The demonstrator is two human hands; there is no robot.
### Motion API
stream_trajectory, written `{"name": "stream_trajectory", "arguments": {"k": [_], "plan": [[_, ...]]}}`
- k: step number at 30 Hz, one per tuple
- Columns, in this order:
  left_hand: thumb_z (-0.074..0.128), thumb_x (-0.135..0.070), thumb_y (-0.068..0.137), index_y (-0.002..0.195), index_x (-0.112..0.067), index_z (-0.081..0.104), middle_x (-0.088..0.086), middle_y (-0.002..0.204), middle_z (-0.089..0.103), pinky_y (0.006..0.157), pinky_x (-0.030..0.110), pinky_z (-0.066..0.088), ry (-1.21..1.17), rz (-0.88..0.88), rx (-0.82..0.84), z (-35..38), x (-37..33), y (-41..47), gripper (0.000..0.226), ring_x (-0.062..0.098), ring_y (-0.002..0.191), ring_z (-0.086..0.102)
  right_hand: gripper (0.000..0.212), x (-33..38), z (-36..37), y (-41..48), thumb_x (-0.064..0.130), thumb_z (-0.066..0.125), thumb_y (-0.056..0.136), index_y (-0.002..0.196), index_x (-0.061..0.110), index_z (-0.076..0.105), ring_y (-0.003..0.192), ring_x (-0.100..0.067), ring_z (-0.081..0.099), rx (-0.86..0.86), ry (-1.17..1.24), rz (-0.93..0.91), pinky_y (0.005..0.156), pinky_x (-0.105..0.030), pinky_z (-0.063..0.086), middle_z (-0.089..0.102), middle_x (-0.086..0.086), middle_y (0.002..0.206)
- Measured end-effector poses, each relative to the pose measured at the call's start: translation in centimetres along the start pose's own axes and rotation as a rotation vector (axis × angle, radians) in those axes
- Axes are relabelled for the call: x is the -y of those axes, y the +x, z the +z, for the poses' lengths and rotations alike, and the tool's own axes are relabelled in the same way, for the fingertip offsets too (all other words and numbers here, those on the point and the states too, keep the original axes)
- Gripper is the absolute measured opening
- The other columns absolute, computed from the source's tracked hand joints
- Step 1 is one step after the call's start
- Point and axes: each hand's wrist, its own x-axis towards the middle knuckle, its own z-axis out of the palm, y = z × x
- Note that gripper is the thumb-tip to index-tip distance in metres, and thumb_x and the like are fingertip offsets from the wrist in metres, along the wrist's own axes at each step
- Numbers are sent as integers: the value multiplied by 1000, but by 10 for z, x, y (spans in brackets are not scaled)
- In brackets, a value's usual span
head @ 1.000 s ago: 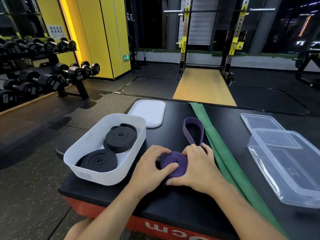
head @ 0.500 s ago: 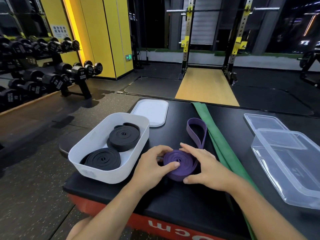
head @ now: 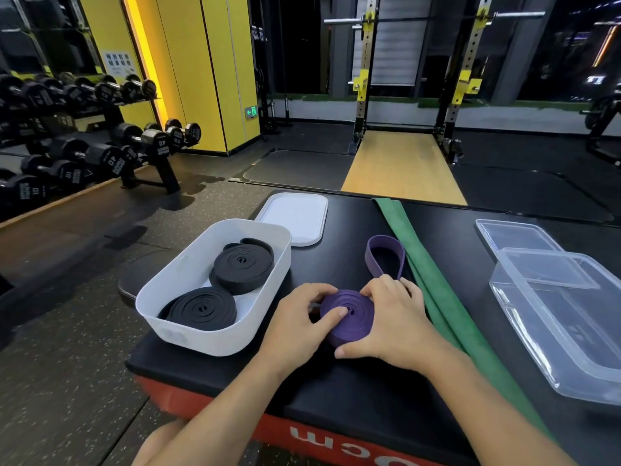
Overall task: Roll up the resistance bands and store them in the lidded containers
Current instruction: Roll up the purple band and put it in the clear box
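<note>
Head view: both hands on the table grip a purple band (head: 347,314), left hand (head: 297,322) pinching its coil, right hand (head: 396,317) cupping it; tail unrolled; two black rolls (head: 223,287) fill the white container (head: 215,338); green band (head: 433,290) unrolled; clear container (head: 568,331) empty

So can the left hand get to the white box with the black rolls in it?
Probably yes. The left hand sits right beside the white box, whose top is open, and nothing lies between them. It would have to let go of the purple band first.
</note>
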Motion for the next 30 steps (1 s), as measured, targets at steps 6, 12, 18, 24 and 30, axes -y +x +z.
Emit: {"name": "stream_trajectory", "arguments": {"k": [6,12,18,24,30], "plan": [[81,-50,82,120,-39,67,-26,117,65,98,21,48,111,36,19,1,0,-2,42,-3,112,60,89,6,18,-8,99,58,46,98,28,43,103,-10,44,-193,-48,53,116,-37,23,42,17,97],[87,-40,81,116,-36,69,-25,112,72,101,25,51,24,-22,31,-2,-1,0,40,-4,109,66,99,-13,20,-11,78,73,55,139,35,43,131,0,34,-56,216,-61,118,-30,26,37,27,131],[88,-36,82,115,-38,67,-25,113,73,103,22,50,-14,-34,73,-5,-1,2,39,-5,110,65,97,-25,20,-11,54,62,64,155,36,34,147,15,10,17,249,-161,128,-35,3,30,30,154],[78,-43,88,128,-42,61,-29,125,66,108,27,48,67,-5,96,-4,-1,-1,43,-8,119,60,103,-24,20,-12,76,71,58,149,40,41,134,19,23,-63,246,-110,126,-30,4,40,33,138],[74,-67,77,127,-40,59,-26,119,54,98,24,51,203,31,54,2,-4,-2,60,-5,113,57,106,-13,21,-13,88,72,50,142,40,47,123,-1,37,-96,157,-58,111,-26,30,41,26,119]]}}
